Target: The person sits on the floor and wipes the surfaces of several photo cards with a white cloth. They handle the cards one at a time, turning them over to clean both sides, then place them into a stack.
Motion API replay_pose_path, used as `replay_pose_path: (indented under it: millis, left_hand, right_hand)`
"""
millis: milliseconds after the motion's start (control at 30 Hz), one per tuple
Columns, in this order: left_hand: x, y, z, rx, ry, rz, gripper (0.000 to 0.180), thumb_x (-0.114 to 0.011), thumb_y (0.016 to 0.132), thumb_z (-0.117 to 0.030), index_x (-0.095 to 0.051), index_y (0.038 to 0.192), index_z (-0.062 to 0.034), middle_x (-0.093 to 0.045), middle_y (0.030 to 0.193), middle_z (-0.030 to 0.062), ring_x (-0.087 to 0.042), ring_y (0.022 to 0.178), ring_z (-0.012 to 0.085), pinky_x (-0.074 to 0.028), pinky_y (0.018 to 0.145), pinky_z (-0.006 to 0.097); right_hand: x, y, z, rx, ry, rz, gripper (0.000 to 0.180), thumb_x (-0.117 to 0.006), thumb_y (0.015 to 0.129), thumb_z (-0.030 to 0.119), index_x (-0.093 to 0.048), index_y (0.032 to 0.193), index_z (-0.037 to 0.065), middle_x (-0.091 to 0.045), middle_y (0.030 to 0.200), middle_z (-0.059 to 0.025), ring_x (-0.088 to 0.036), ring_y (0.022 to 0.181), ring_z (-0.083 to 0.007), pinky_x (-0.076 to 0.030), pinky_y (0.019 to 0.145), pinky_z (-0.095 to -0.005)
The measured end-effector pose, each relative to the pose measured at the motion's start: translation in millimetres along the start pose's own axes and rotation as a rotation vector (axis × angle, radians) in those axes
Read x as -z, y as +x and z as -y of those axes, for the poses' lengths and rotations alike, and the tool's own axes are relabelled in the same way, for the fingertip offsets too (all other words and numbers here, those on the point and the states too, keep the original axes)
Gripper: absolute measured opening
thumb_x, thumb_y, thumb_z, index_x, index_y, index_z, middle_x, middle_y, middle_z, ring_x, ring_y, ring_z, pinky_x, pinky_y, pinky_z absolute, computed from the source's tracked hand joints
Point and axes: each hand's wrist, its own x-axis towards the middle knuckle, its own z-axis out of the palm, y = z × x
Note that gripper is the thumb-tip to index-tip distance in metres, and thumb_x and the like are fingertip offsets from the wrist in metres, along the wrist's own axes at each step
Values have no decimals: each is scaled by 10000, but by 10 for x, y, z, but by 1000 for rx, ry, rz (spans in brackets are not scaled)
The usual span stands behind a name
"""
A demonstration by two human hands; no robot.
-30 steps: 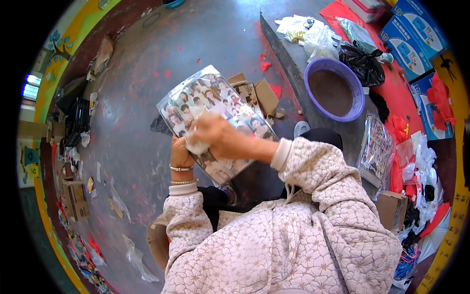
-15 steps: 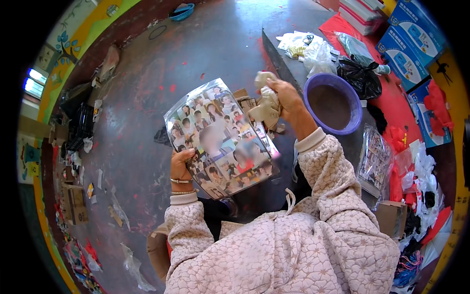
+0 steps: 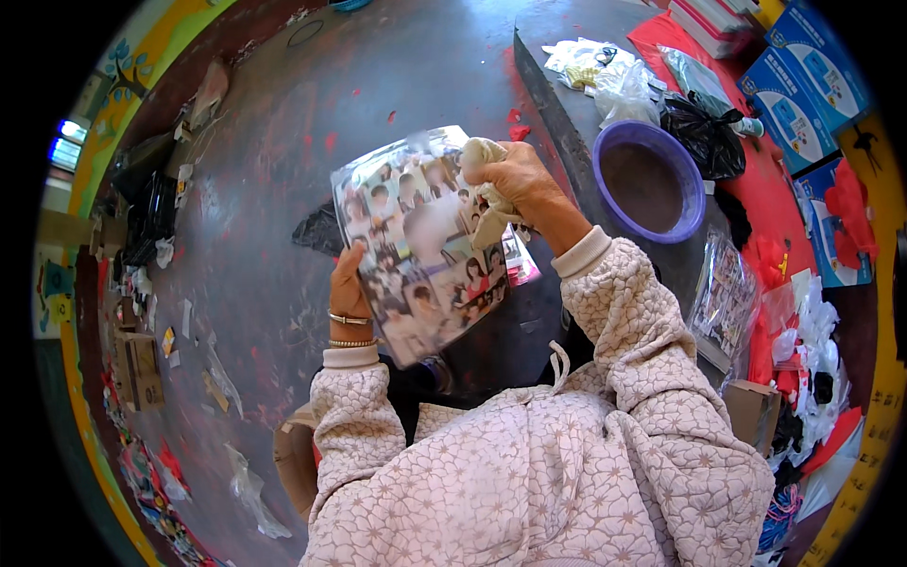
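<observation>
A glossy panel covered with a collage of small photos [image 3: 430, 250] is held tilted up in front of me. Its left edge is gripped by my left hand [image 3: 350, 283], the thumb lying over the front. At the panel's upper right edge, my right hand [image 3: 529, 189] is closed around a crumpled beige rag [image 3: 484, 153], part of which hangs down over the photos. The rag appears to touch the panel there. Behind the panel's right side shows a pinkish printed piece [image 3: 520, 260], mostly hidden.
Right of my right hand stands a purple basin [image 3: 694, 194] with murky water. Beyond it lie a black plastic bag [image 3: 704, 137], white bags [image 3: 624, 90] and blue boxes [image 3: 789, 99]. A plastic-wrapped photo stack [image 3: 723, 307] lies nearer. Litter lines the left wall; a cardboard box [image 3: 295, 458] sits beside me.
The rag in my right hand has come left and down onto the panel's upper right edge. The panel has turned more upright and shifted slightly up.
</observation>
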Motion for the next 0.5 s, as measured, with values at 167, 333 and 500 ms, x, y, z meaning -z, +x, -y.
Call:
replay_pose_path:
  millis: [167, 333, 500]
  left_hand:
    - [130, -11, 133, -39, -108, -16, 463, -495, 838, -119, -340, 1256, 6, -471, 1207, 151, -494, 1080, 283, -415, 900, 438]
    - [-36, 60, 185, -25, 183, -93, 447, -461, 757, 90, -418, 1194, 6, -556, 1084, 130, -593, 912, 233, -514, 766, 349]
    - [-66, 55, 149, -44, 221, -99, 419, -492, 750, 80, -463, 1159, -4, -578, 1040, 97, -591, 896, 203, -505, 764, 316]
  right_hand:
    - [-37, 47, -12, 155, -132, -100, 220, -659, 660, 135, -617, 814, -16, -617, 720, -87, -576, 634, -148, -462, 593, -300]
    - [-67, 87, -18, 292, -299, -236, 252, -649, 681, 184, -607, 806, -30, -616, 701, -125, -584, 628, -144, -462, 583, -302]
    - [74, 195, -51, 250, -265, -249, 213, -657, 702, 162, -606, 804, -18, -597, 671, -78, -560, 578, -120, -450, 528, -275]
